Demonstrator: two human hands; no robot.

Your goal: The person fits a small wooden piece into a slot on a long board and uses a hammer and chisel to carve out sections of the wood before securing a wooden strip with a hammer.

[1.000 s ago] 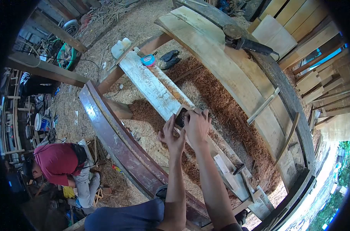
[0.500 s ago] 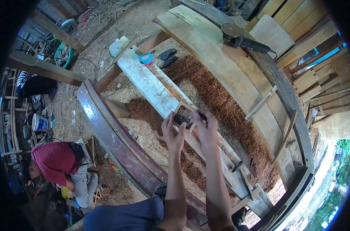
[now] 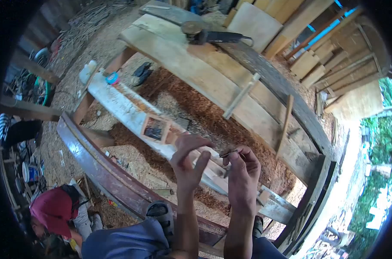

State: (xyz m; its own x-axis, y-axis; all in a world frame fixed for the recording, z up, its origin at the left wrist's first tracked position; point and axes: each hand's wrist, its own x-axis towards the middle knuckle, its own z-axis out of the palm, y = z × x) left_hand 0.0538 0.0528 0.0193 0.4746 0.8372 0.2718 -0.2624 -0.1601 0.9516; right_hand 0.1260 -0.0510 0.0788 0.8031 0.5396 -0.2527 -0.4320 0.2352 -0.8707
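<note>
A small rectangular wooden frame [image 3: 155, 128] lies on the long white-painted board [image 3: 114, 105], with something dark showing inside it. My left hand [image 3: 188, 162] is just to the near right of the frame, fingers curved and apart from the thumb, with nothing visible in it. Beside it, my right hand [image 3: 244, 175] pinches a thin dark nail-like piece [image 3: 227, 153] between thumb and fingertips. The piece points toward my left hand; its exact kind is too small to make out. Both hands are above the near half of the board.
An angle grinder [image 3: 217, 37] rests on the wide planks [image 3: 191, 69]. A blue-and-pink round object [image 3: 112, 78] sits on the board's far end. A maroon curved beam [image 3: 105, 157] runs along the left. Another person [image 3: 58, 211] crouches at lower left. Shavings [image 3: 209, 103] cover the ground.
The view has swung to the right. Both hands have come away from the wooden frame toward me, leaving it on the board. The thin dark piece now shows in my right hand.
</note>
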